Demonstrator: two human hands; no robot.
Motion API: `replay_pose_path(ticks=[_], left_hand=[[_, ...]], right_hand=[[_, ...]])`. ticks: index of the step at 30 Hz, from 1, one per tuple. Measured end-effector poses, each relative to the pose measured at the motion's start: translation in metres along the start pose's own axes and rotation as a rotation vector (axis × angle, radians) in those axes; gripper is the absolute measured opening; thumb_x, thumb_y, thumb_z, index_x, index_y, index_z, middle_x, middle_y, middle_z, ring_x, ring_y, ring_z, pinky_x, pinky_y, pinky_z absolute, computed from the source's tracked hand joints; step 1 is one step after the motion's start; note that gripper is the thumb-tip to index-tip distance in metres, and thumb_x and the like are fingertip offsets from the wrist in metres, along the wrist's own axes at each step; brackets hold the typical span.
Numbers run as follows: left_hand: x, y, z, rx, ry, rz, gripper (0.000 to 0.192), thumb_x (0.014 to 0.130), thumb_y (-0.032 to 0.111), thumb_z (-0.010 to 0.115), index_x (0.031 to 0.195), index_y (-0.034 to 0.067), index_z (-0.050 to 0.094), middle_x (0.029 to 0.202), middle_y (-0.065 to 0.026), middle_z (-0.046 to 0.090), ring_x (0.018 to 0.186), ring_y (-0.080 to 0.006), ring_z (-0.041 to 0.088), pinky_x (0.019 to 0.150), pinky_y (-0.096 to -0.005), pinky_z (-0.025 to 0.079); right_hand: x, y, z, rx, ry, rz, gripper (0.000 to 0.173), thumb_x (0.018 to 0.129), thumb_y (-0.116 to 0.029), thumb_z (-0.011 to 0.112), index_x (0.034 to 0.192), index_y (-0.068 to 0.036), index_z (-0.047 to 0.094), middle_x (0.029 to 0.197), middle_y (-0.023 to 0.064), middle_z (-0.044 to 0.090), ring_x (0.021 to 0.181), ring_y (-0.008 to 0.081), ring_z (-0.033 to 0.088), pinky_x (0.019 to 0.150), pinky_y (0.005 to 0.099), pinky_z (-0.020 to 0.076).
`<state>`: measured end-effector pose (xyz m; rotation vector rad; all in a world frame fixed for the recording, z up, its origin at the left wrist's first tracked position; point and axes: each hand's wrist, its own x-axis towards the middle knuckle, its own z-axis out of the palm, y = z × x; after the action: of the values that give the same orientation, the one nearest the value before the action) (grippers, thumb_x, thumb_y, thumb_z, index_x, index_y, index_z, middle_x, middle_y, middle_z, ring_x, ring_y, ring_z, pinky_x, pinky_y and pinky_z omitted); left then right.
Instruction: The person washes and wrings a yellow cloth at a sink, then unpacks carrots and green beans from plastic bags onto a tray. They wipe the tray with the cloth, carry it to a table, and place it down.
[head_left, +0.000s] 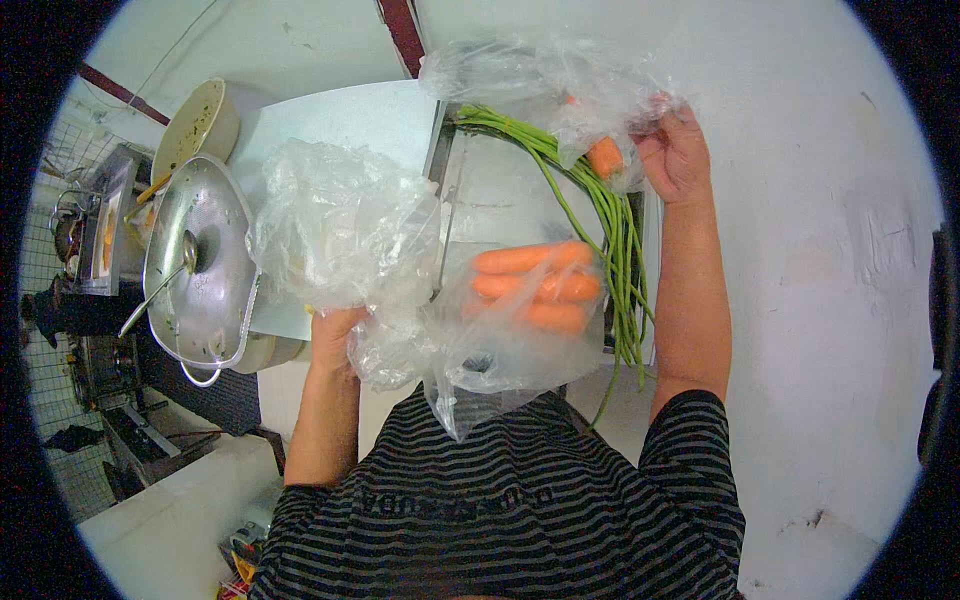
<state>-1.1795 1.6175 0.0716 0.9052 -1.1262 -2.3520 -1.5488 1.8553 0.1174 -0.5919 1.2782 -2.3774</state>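
Observation:
My left hand (337, 330) grips a crumpled clear plastic bag (337, 225), which hides most of its fingers. At the upper right my right hand (671, 150) holds the edge of another clear plastic bag (600, 97). A cut orange piece, probably carrot (604, 157), shows at that bag's lower side. Under it lies a bunch of long green beans (592, 195), tied near one end, with the loose ends hanging toward me. Several whole carrots (536, 285) lie in a thin clear bag (517, 360) between my arms, close to my striped shirt.
To the left, a metal colander (202, 292) holds a ladle (187, 255). Behind it stands a cream tub (214, 124) with bits on its inner wall. A pale board or tabletop (330, 112) lies under the left bag. A white wall (810, 262) rises on my right.

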Motion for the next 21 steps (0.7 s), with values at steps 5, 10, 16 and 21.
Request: replay_pose_path(ticks=[5, 10, 16, 21], left_hand=[[0.007, 0.004, 0.017, -0.013, -0.018, 0.037, 0.064, 0.067, -0.004, 0.061, 0.128, -0.003, 0.04, 0.117, -0.0181, 0.054, 0.103, -0.0305, 0.058, 0.083, -0.0426, 0.052], [0.031, -0.009, 0.04, 0.003, 0.026, -0.028, 0.059, 0.072, -0.002, 0.061, 0.128, -0.001, 0.041, 0.117, -0.017, 0.054, 0.102, -0.0295, 0.058, 0.083, -0.0412, 0.052], [0.027, -0.02, 0.046, -0.345, -0.206, -0.044, 0.072, 0.082, 0.055, 0.046, 0.132, 0.004, 0.04, 0.128, -0.0182, 0.049, 0.117, -0.0324, 0.05, 0.099, -0.0475, 0.041], [0.013, -0.022, 0.038, -0.277, -0.464, 0.026, 0.072, 0.083, 0.053, 0.049, 0.131, 0.0, 0.042, 0.124, -0.0192, 0.053, 0.115, -0.033, 0.052, 0.098, -0.0462, 0.041]], right_hand=[[-0.006, -0.032, 0.022, 0.399, -0.346, -0.07, 0.024, 0.084, -0.006, 0.051, 0.107, -0.004, 0.057, 0.107, 0.0095, 0.062, 0.105, 0.0264, 0.057, 0.095, 0.0451, 0.0423], [-0.073, -0.004, 0.104, -0.081, -0.347, 0.269, 0.03, 0.065, 0.002, 0.064, 0.095, -0.002, 0.063, 0.11, 0.009, 0.06, 0.105, 0.0232, 0.057, 0.094, 0.0348, 0.0426], [-0.131, 0.085, 0.172, -0.863, -0.742, -0.554, 0.022, 0.064, -0.019, 0.069, 0.083, -0.009, 0.062, 0.094, 0.0049, 0.057, 0.091, 0.0268, 0.053, 0.084, 0.0401, 0.0384], [-0.144, 0.094, 0.171, -1.0, -0.834, -0.51, 0.019, 0.064, -0.018, 0.07, 0.078, -0.01, 0.06, 0.088, 0.0045, 0.057, 0.084, 0.0267, 0.058, 0.073, 0.0413, 0.0453]])
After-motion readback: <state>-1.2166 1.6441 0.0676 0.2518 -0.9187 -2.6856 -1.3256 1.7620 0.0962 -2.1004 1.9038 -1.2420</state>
